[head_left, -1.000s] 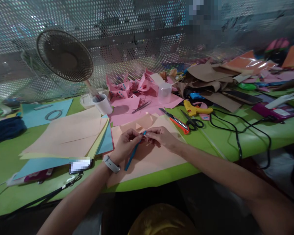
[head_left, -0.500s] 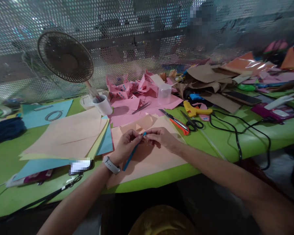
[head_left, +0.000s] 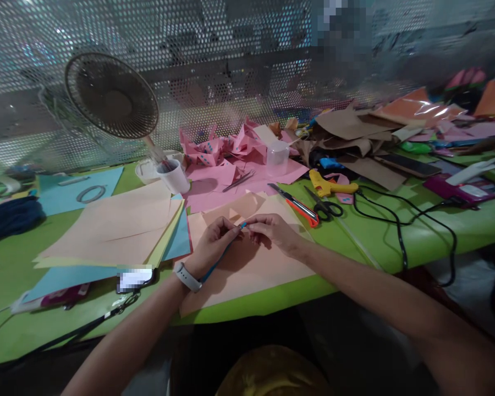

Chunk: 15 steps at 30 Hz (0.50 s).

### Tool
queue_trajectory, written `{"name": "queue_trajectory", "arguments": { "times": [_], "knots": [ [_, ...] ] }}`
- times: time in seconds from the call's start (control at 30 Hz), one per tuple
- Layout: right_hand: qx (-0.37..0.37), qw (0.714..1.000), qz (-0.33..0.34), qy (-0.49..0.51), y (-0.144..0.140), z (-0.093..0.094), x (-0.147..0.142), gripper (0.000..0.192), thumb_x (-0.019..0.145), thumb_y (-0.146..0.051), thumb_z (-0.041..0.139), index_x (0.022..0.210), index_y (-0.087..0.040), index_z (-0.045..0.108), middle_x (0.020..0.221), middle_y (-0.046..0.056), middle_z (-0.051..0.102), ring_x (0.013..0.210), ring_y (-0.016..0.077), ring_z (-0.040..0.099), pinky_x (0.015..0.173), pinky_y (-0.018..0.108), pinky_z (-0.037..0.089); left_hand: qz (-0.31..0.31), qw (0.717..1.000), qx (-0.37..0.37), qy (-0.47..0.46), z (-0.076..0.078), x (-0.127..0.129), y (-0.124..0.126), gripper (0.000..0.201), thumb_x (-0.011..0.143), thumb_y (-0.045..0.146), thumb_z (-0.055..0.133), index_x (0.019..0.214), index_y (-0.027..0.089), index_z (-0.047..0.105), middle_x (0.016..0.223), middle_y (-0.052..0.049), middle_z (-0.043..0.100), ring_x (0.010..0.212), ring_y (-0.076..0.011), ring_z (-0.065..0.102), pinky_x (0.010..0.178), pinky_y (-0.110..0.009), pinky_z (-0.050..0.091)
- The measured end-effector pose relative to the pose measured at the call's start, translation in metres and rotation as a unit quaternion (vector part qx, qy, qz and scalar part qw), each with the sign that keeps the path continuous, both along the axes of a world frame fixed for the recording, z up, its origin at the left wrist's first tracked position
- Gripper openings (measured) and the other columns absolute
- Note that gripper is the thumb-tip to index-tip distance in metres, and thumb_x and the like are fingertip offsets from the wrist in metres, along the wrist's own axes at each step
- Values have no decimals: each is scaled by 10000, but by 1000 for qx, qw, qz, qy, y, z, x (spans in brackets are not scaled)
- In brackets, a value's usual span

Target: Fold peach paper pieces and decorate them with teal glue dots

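Centre frame: left hand (head_left: 212, 242) and right hand (head_left: 272, 229) both pinch the top end of a thin blue strip (head_left: 219, 259). It looks light and floppy, easily creased; best gripped near that end, over the peach paper (head_left: 251, 269).

two bare arms come in from the bottom, with no sleeves to see on them. the left hand (head_left: 212, 246) has a watch (head_left: 187, 276) on its wrist, with a pale grey band wrapped snug around it. the right hand (head_left: 274, 232) has no ring and no band
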State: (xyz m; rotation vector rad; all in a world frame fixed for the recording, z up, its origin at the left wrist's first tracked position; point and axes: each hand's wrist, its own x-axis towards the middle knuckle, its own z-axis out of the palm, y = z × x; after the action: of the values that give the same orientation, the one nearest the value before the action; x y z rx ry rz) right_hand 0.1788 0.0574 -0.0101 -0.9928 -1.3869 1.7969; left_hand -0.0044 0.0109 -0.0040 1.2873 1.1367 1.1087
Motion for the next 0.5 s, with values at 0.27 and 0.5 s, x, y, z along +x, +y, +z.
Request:
{"name": "queue_trajectory", "arguments": {
  "times": [0.27,0.5],
  "knots": [
    [-8,1000,-15,4,0,4,0,203,727,-315,636,823,-153,712,602,-7,631,461,89,547,332,184,279,-7,1000,21,11,-1,0,0,318,822,463,705,799,179,565,783,-23,676,780,-150,633,790,-304,494],
    [12,1000,-9,-4,0,1,1,207,759,-356,634,780,-157,684,607,-3,630,469,87,541,341,187,290,-19,999,28,4,-2,0,0,319,831,462,702,802,177,562,786,-22,678,789,-153,638,793,-305,495]
  ]
}}
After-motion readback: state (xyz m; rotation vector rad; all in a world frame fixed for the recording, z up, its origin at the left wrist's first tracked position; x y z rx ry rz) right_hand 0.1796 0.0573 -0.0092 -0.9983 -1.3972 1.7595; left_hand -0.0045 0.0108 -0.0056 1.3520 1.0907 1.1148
